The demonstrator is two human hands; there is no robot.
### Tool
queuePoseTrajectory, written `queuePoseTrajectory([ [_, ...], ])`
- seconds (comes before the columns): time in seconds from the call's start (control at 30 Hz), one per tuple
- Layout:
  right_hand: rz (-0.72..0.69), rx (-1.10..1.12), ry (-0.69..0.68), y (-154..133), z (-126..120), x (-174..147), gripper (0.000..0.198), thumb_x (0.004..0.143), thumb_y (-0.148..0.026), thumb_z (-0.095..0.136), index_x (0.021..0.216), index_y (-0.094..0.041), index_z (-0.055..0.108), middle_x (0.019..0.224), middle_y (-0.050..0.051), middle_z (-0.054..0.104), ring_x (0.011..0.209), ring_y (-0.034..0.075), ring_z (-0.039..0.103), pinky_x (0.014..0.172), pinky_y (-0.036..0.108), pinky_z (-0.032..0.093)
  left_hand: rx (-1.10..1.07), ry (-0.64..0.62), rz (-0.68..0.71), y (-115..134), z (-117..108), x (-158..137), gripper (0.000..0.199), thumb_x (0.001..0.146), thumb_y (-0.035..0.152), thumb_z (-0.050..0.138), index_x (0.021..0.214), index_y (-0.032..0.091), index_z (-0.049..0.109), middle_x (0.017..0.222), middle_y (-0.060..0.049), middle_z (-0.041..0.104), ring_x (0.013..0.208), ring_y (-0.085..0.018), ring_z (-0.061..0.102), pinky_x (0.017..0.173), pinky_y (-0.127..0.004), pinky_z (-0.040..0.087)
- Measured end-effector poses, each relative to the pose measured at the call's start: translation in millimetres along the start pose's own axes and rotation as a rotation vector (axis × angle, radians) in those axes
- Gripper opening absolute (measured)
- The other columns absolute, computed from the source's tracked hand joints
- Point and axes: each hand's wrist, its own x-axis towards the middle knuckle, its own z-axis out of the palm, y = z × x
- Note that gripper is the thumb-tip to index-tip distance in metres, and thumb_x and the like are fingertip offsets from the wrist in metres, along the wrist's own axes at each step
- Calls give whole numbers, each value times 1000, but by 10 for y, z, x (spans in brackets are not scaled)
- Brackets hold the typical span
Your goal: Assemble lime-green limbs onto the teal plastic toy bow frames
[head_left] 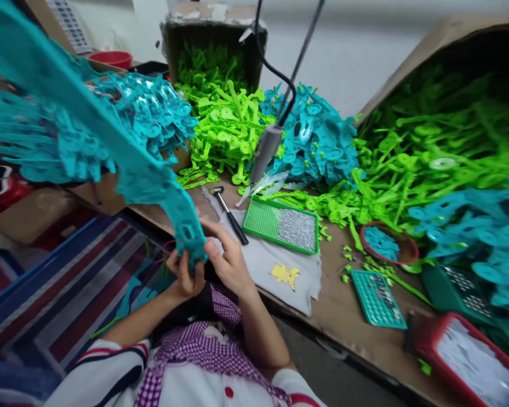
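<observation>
A long teal plastic part (152,180) rises from my hands toward the upper left, close to the camera and slightly blurred. My left hand (186,277) is closed around its lower end from below. At the right edge of that same end, my right hand (231,263) grips with thumb and fingers. A hammer (229,216) with a black handle lies on a grey cloth (263,265) beyond my right hand. Beside it sits a green tray (261,217), partly filled with small silvery pieces. A grey electric screwdriver (266,152) hangs on a cable above the table.
Heaps of lime green parts (224,124) and teal parts (314,135) cover the back. A large box (432,51) spills green parts at right. Nearby are a reddish bowl (409,246), a teal tray (375,299) and a red bin (449,362). A blue-edged striped container (80,282) stands left.
</observation>
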Motion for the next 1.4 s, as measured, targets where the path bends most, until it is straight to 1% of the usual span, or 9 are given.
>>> queuePoseTrajectory([
  [0.17,50,-155,145,214,-240,-563,30,98,-44,45,104,-21,63,88,2,69,79,15,63,76,28,52,-343,-250,25,241,18,-307,57,91,28,58,144,18,39,122,-14,53,111,-23,59,83,-33,57],
  [0.4,279,-389,540,540,-414,-1728,40,96,-53,40,82,-22,60,66,0,60,57,15,53,56,27,46,-738,-821,-52,380,-264,-295,63,88,25,62,145,24,36,105,-7,70,87,-17,71,79,-30,61],
  [0.53,473,-281,746,603,-421,-1701,40,93,-56,43,77,-21,56,63,-2,54,56,13,49,53,25,42,-717,-1066,-333,580,86,-101,72,77,33,74,140,20,44,127,-14,60,112,-26,63,95,-41,55],
  [0.67,518,-242,716,622,-747,-1318,40,94,-55,43,81,-21,60,74,0,59,70,15,53,66,26,47,-1024,-1398,-587,769,725,10,55,79,41,69,126,17,51,109,-9,66,98,-24,66,88,-38,55],
  [0.8,441,-526,604,612,-1400,-1381,38,93,-51,46,104,-21,66,102,8,66,92,19,61,87,34,50,-989,-1286,-656,743,1217,25,50,76,44,68,116,18,52,103,-6,66,96,-22,63,91,-38,50],
  [0.97,557,-976,637,597,-2243,-1610,32,96,-36,44,112,-19,66,109,12,66,105,24,61,95,38,48,-840,-1212,-634,596,1469,-24,46,73,47,67,107,20,52,96,-3,65,90,-21,63,89,-36,48],
  [1.13,905,-1329,565,754,-2980,-1233,37,94,-20,40,126,-15,59,134,17,55,114,28,58,90,38,47,-814,-1167,-665,605,1470,-41,45,72,49,67,103,20,51,91,-2,63,86,-20,62,86,-36,48],
  [1.27,1123,-1417,473,844,-3287,-1135,38,97,-16,31,122,-15,60,125,18,60,106,26,60,83,34,45,-785,-1169,-683,628,1441,-16,42,73,50,67,98,20,51,84,-1,62,79,-19,60,81,-34,48],
  [1.4,942,-1427,513,832,-3231,-1355,37,100,-21,30,113,-15,63,118,16,65,105,25,59,83,31,43,-803,-1175,-697,635,1437,-13,42,73,49,68,99,20,51,86,-1,63,81,-19,61,81,-34,48],
])
